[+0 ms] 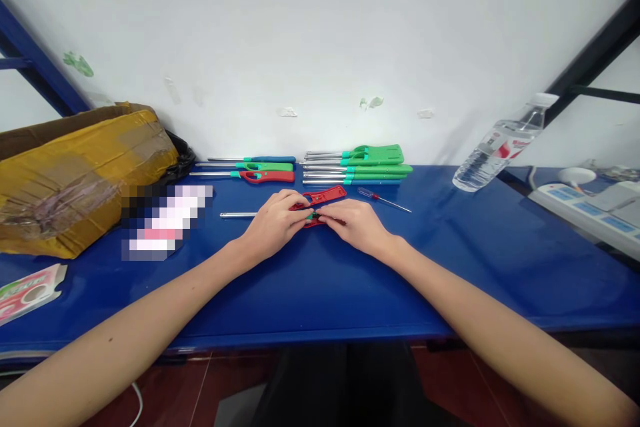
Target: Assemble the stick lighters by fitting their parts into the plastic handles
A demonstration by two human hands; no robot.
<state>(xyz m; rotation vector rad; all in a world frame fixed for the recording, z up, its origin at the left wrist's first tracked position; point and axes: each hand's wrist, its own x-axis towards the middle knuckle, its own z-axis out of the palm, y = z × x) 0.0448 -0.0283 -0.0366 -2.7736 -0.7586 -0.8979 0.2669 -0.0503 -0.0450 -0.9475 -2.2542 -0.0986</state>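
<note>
My left hand (pixel 274 220) is closed on a red lighter with a long metal tube (pixel 239 215) that points left over the blue table. My right hand (pixel 357 221) pinches at the same lighter's body, its fingertips meeting the left ones around a small dark and green part (pixel 315 215). Exactly what the right fingers hold is too small to tell. Just behind the fingertips lies a red casing piece (pixel 327 195). A screwdriver (pixel 383 199) with a clear handle rests behind my right hand.
Long-necked lighters, green ones (pixel 377 155) and a red one (pixel 270 176) among them, lie along the wall. A taped cardboard box (pixel 85 180) stands at the left. On the right are a tilted water bottle (pixel 495 150) and a power strip (pixel 595 207).
</note>
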